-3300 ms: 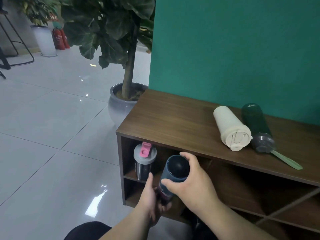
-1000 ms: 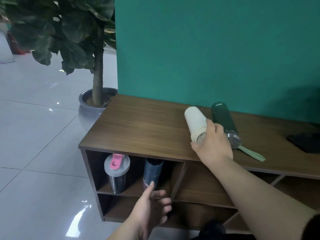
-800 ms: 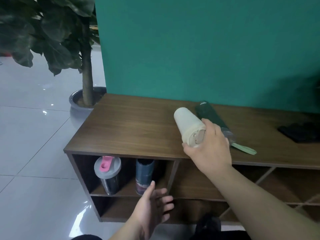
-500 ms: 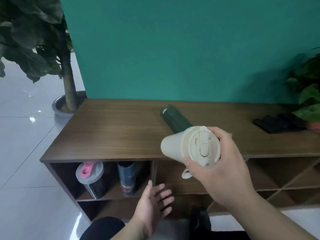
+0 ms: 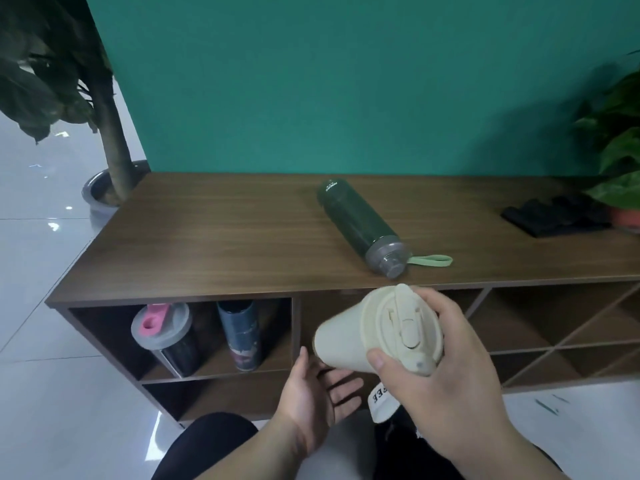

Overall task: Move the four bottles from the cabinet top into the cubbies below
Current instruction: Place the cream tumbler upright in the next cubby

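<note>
My right hand (image 5: 446,382) grips the lid end of a cream bottle (image 5: 349,339), held tilted in front of the cubby just right of the first divider. My left hand (image 5: 317,391) is open, palm up, just below the bottle's base. A dark green bottle (image 5: 360,226) with a grey cap and a light green strap lies on its side on the wooden cabinet top (image 5: 214,244). In the upper left cubby stand a grey shaker bottle with a pink lid (image 5: 166,336) and a dark blue bottle (image 5: 240,332).
A potted tree (image 5: 110,147) stands on the floor left of the cabinet. Black gloves (image 5: 554,216) and a potted plant (image 5: 620,174) sit at the cabinet top's right end. Diagonal-divided cubbies (image 5: 568,334) lie to the right. A teal wall backs the cabinet.
My right hand has lifted the cream bottle off the cabinet top and lowered it in front of the cubbies. My left hand let go of the dark blue bottle, now in the cubby, and opened.
</note>
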A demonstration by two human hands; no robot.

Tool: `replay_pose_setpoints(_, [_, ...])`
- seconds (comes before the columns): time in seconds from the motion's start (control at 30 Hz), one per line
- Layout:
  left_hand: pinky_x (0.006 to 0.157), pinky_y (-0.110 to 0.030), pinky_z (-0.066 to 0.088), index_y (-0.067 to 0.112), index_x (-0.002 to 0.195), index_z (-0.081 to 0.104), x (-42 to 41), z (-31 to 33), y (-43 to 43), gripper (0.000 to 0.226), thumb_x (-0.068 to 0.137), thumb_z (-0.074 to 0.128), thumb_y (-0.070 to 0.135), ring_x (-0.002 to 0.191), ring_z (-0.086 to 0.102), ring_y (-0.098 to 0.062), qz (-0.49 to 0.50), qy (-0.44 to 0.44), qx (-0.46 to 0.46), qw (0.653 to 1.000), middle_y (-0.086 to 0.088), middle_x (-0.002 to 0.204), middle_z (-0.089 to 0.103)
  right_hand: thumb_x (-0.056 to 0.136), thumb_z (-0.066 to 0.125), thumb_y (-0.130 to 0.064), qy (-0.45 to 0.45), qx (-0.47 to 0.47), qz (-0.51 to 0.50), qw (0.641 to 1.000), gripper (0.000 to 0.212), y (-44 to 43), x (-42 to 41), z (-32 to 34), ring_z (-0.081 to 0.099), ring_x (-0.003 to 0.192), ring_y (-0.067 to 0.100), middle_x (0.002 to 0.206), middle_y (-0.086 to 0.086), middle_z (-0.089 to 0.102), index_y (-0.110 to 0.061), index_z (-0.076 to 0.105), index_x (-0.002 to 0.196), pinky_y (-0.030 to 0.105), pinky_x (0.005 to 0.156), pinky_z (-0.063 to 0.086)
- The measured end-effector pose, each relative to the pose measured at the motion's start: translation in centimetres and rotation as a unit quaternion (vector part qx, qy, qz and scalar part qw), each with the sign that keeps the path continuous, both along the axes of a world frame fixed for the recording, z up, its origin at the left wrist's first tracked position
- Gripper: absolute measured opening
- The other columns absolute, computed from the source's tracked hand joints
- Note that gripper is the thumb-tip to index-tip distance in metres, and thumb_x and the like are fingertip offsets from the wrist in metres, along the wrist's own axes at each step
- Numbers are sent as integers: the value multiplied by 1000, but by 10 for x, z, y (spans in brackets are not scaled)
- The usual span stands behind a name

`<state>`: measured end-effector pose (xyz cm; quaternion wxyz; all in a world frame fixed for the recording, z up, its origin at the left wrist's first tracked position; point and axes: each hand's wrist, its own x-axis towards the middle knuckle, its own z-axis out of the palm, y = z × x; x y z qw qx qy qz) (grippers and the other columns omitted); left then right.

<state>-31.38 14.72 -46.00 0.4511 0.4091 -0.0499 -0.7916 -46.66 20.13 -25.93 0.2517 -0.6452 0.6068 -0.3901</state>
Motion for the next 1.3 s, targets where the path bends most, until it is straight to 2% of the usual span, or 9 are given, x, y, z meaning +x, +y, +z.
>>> replay_pose_setpoints(0.07, [111, -59, 41, 12, 135, 58, -1, -6, -3, 73, 97, 29, 67, 117, 65, -43, 7, 1, 9, 1000, -25, 129, 68, 50, 78, -57, 21, 29, -9, 999, 78, -10, 3, -20, 55, 110, -1, 114, -24, 60, -47, 49, 122, 29, 89, 49])
replay_pose_setpoints(0.17, [111, -56, 43, 8, 135, 58, 0, -17, -11, 75, 96, 33, 67, 118, 64, -45, 14, -1, 33, 999, -26, 130, 66, 52, 74, -62, 51, 60, -41, 996, 76, -28, 6, -51, 57, 109, 5, 114, -21, 59, -44, 50, 123, 35, 91, 52])
replay_pose_setpoints(0.37, [114, -55, 38, 6, 141, 51, -2, -43, -27, 83, 90, 40, 70, 126, 58, -43, -8, 9, 59, 998, -24, 138, 61, 56, 73, -66, 53, 95, -86, 990, 83, -71, 15, -109, 57, 114, 13, 118, -15, 60, -39, 48, 131, 44, 90, 55])
replay_pose_setpoints(0.57, [118, -53, 30, 7, 139, 54, -8, -51, -40, 77, 93, 35, 66, 128, 57, -35, 5, 26, 98, 995, -19, 133, 66, 63, 82, -52, 42, 125, -57, 990, 83, -98, 28, -127, 55, 110, 6, 126, -14, 53, -37, 44, 136, 29, 91, 48])
replay_pose_setpoints(0.73, [106, -50, 44, 5, 134, 57, -12, -57, -51, 70, 99, 30, 59, 121, 62, -35, 25, 54, 96, 994, -21, 125, 71, 64, 81, -54, 73, 128, -36, 988, 74, -114, 34, -136, 57, 110, 11, 120, -12, 54, -36, 51, 128, 26, 88, 47])
replay_pose_setpoints(0.83, [120, -52, 27, 10, 143, 51, -14, -67, -58, 70, 98, 28, 59, 136, 50, -33, 41, 74, 92, 992, -16, 141, 61, 62, 78, -57, 84, 123, -36, 988, 71, -123, 34, -141, 59, 109, 12, 119, -12, 57, -36, 53, 125, 26, 85, 48])
replay_pose_setpoints(0.9, [122, -52, 22, 11, 147, 46, -14, -74, -61, 72, 97, 29, 60, 143, 42, -32, 49, 79, 93, 991, -14, 149, 53, 62, 77, -58, 86, 117, -35, 989, 72, -128, 34, -144, 60, 110, 13, 120, -11, 59, -36, 54, 126, 28, 88, 50])
replay_pose_setpoints(1.13, [124, -48, 18, 12, 153, 37, -16, -75, -66, 75, 97, 29, 61, 148, 34, -29, 67, 83, 80, 991, -13, 158, 42, 61, 78, -57, 77, 115, -32, 990, 75, -140, 37, -150, 58, 116, 11, 125, -9, 60, -30, 58, 128, 22, 93, 46])
replay_pose_setpoints(1.3, [124, -48, 19, 16, 150, 42, -14, -74, -68, 74, 94, 30, 63, 144, 41, -30, 58, 77, 87, 992, -12, 154, 47, 62, 78, -58, 96, 118, -24, 988, 72, -143, 42, -152, 59, 116, 12, 124, -9, 61, -30, 60, 126, 22, 88, 46])
